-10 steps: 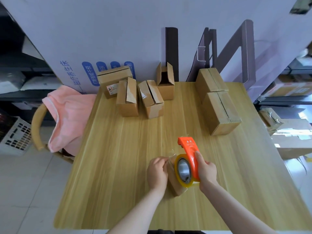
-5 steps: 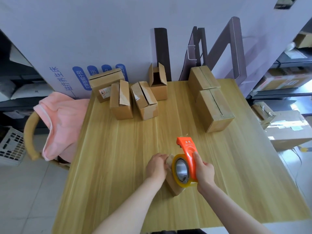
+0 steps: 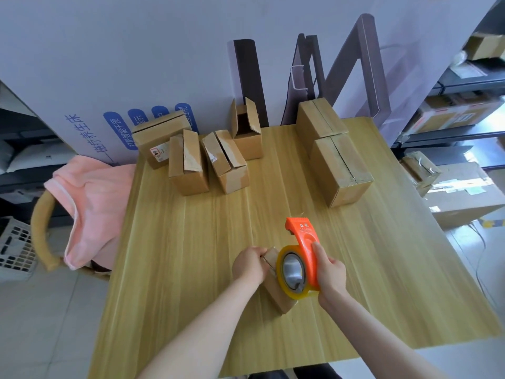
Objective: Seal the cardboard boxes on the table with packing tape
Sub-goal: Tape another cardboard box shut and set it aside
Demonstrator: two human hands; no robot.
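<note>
A small cardboard box (image 3: 276, 292) lies on the wooden table (image 3: 177, 255) near the front, mostly hidden behind the tape roll. My left hand (image 3: 250, 263) grips its far left end. My right hand (image 3: 329, 272) holds an orange tape dispenser (image 3: 304, 239) with a roll of clear yellowish tape (image 3: 291, 272) against the box's right side. Several small boxes stand at the back left, among them one with raised flaps (image 3: 244, 132). Two larger closed boxes (image 3: 341, 170) lie at the back right.
A big white printed carton (image 3: 136, 50) stands behind the table like a wall. A pink cloth (image 3: 90, 203) hangs over a chair at the left edge. A white crate (image 3: 13, 247) sits on the floor at left. Shelves with cartons (image 3: 464, 187) fill the right.
The loose tape end seen above the box a second ago has gone down onto it. Both hands stay on the box and dispenser; the view has shifted slightly.
</note>
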